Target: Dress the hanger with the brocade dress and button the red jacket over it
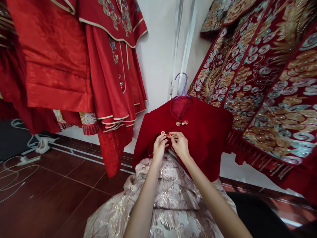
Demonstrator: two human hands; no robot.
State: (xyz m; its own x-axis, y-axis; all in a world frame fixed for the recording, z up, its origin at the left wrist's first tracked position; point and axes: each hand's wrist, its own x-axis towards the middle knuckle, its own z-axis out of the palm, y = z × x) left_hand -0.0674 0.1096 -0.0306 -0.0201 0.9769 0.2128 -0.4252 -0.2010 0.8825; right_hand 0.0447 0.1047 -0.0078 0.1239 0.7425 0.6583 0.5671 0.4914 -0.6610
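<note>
A dark red velvet jacket (208, 135) hangs in front of me on a purple hanger (184, 86). At its neckline, a beaded flower-shaped clasp (182, 123) lies across the front opening, its two sides meeting. Lower on the opening is a second beaded clasp (162, 132). My left hand (159, 147) pinches the left side of this lower clasp. My right hand (180, 144) pinches beside it, thumb and fingertips together at the beads. Fingers partly hide where the two sides meet. Below the jacket spreads a pale, shiny floral brocade fabric (170, 185), under both forearms.
Red embroidered garments (111, 66) hang at the left, and a heavily sequined, fringed garment (272, 82) hangs at the right. A white metal rack base (74, 152) and white cables (22, 165) lie on the tiled floor (71, 195). Something black (257, 215) stands at lower right.
</note>
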